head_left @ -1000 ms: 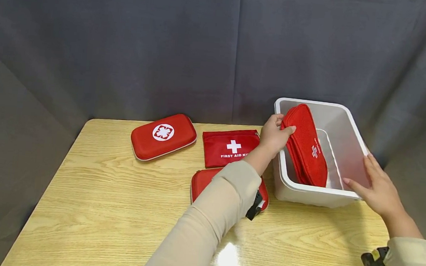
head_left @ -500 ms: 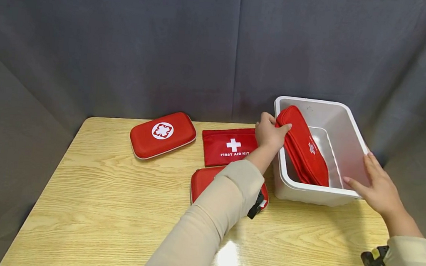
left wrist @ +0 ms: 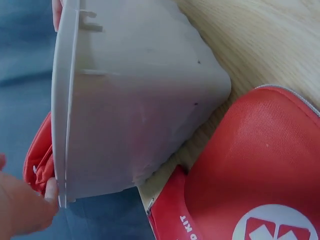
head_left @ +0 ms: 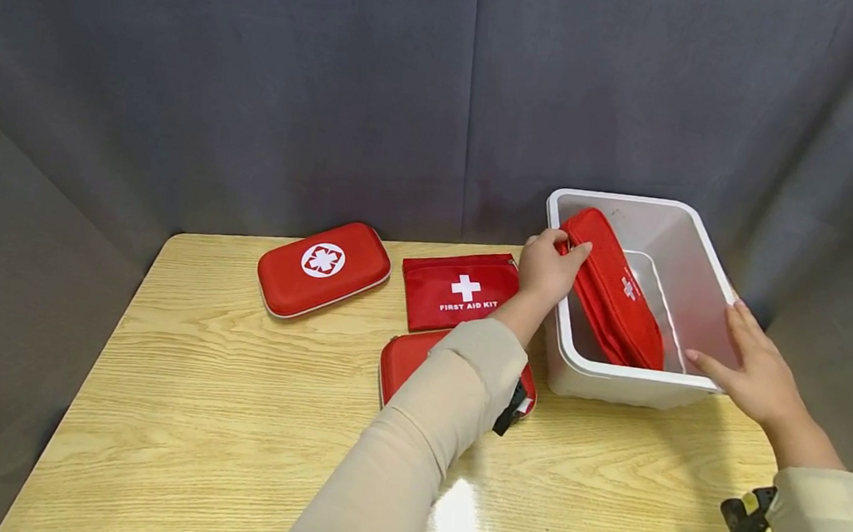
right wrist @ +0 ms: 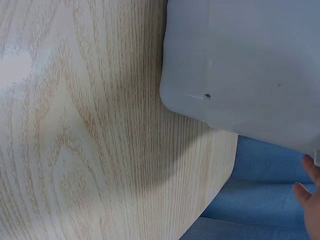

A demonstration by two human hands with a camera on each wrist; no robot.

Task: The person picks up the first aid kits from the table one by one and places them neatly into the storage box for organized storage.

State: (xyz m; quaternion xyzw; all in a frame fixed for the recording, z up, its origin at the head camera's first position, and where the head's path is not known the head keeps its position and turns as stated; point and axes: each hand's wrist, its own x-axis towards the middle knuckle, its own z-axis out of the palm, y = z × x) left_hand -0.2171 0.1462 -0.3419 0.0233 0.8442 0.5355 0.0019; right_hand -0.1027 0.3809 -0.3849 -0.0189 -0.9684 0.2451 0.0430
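In the head view, my left hand (head_left: 545,269) pinches the upper left end of a soft red first aid pouch (head_left: 615,293) with a small white cross. The pouch leans inside the left part of a white plastic bin (head_left: 631,388). In the left wrist view, the pouch end (left wrist: 37,155) shows above the bin rim (left wrist: 61,100), with my fingers at it. My right hand (head_left: 759,376) rests at the bin's front right corner, thumb over the front rim and fingers along the right rim. In the right wrist view, two fingers extend beside the bin (right wrist: 240,65).
A flat red first aid kit pouch (head_left: 432,287) lies left of the bin. In front of it is a red hard-shell case (head_left: 413,363), partly hidden under my left sleeve. Another red case (head_left: 290,276) with a white emblem lies farther left on the wooden table (head_left: 219,417). A grey curtain (head_left: 319,99) hangs behind.
The pouch's upper end shifts left with my left hand, then back right, while its lower end slides slightly right in the bin. My right hand stays at the corner.
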